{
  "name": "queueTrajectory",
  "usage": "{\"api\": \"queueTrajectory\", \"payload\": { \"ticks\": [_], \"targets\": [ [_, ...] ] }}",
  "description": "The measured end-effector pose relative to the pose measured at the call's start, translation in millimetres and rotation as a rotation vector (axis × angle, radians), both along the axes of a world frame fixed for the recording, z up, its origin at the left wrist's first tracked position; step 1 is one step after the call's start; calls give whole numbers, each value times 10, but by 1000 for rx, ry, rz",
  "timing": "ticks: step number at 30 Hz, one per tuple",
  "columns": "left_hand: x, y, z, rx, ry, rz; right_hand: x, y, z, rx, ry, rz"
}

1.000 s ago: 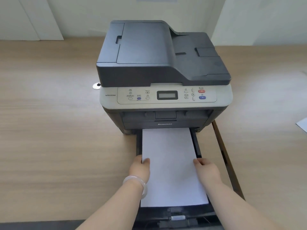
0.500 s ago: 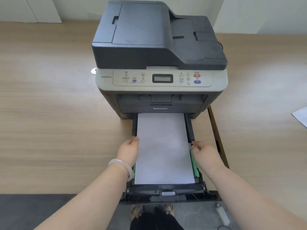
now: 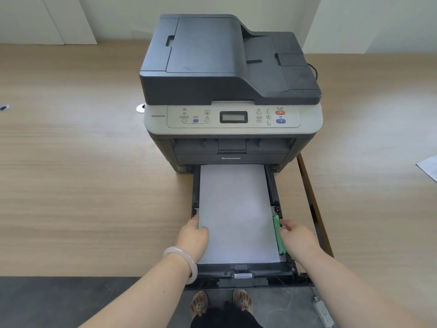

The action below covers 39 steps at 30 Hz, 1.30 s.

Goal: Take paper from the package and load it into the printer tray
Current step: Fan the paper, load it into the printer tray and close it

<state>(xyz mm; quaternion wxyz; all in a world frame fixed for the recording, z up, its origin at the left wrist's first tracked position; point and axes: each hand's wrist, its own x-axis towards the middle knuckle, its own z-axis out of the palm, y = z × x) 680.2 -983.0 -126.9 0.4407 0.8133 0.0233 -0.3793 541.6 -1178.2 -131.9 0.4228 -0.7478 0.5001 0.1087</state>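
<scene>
A dark grey and silver printer (image 3: 231, 67) stands on the wooden table (image 3: 82, 185). Its black paper tray (image 3: 269, 181) is pulled out toward me over the table edge. A white paper stack (image 3: 236, 204) lies flat inside it. My left hand (image 3: 192, 237), with a pale bangle on the wrist, holds the stack's near left edge, thumb on top. My right hand (image 3: 298, 237) is closed against the green paper guide (image 3: 279, 235) on the tray's right side. No paper package is in view.
A loose white sheet (image 3: 429, 166) lies at the table's right edge. A round cable grommet (image 3: 140, 108) sits left of the printer. Below the tray are my feet (image 3: 199, 303) on dark floor and a power strip (image 3: 324, 311).
The paper has dropped from my hands flat into the tray. My right hand left the paper's edge and went to the green side guide. My left hand stayed at the left edge.
</scene>
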Motion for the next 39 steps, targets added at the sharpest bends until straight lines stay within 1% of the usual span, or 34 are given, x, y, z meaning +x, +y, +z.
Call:
{"api": "queueTrajectory", "payload": {
  "ticks": [2, 7, 16, 20, 25, 28, 32, 39],
  "targets": [
    [-31, -53, 18, 24, -16, -52, 23, 2, 1, 1, 14, 16],
    [-78, -121, 42, 59, -48, -41, 35, 26, -17, -3, 13, 8],
    [-25, -103, -12, 64, -62, -24, 48, -10, -67, -3, 12, 0],
    [-71, -152, -23, 17, -61, -11, 102, 65, -89, 28, -10, 29],
    [-9, -106, -103, 40, -84, -48, 99, 70, -117, 21, -11, 25],
    [35, -17, -150, 89, -126, -133, 62, 28, -118, 13, -26, 7],
    [39, 31, -204, 206, -191, -295, 53, 25, -127, -31, -13, 71],
    [64, 45, -252, 406, -404, -623, 70, 49, -152, -103, 45, 183]
  ]
}}
